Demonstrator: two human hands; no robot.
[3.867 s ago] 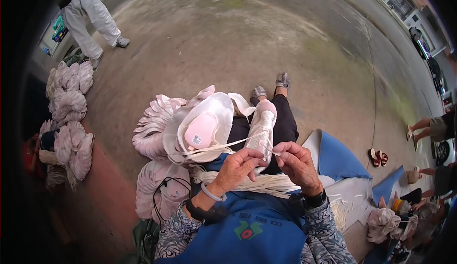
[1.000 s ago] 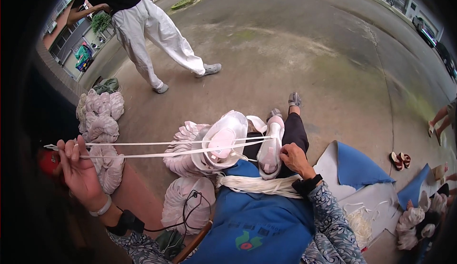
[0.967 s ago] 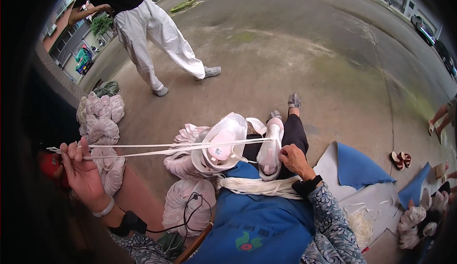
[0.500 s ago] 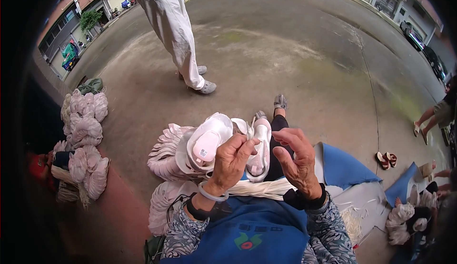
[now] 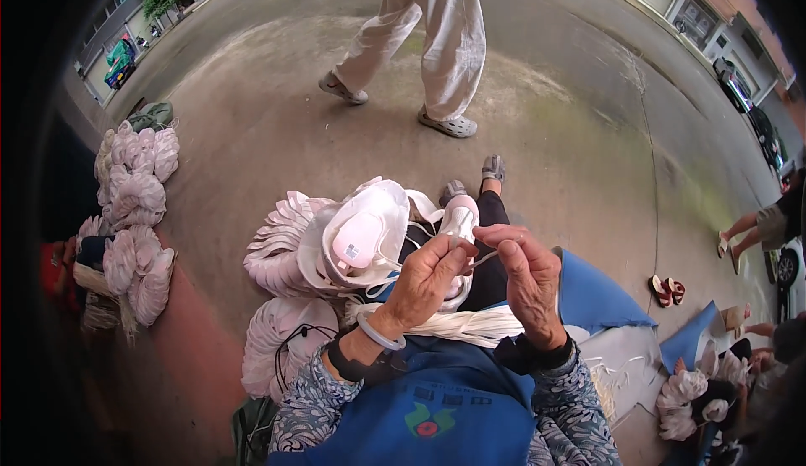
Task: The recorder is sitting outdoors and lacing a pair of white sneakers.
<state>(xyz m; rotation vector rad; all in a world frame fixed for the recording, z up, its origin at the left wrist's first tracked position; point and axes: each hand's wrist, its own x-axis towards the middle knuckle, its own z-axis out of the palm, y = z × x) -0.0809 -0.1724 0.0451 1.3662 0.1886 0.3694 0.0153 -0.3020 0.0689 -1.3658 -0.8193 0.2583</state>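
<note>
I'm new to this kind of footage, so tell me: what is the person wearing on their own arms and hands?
Both hands are bare, no gloves. The left hand has a pale, smooth bangle at the wrist and a dark band just behind it. The right hand has a dark wristband. Both forearms wear blue-grey sleeves with a pale swirling print.

Shoe uppers (image 5: 353,235) left of hands (image 5: 470,277)
</note>
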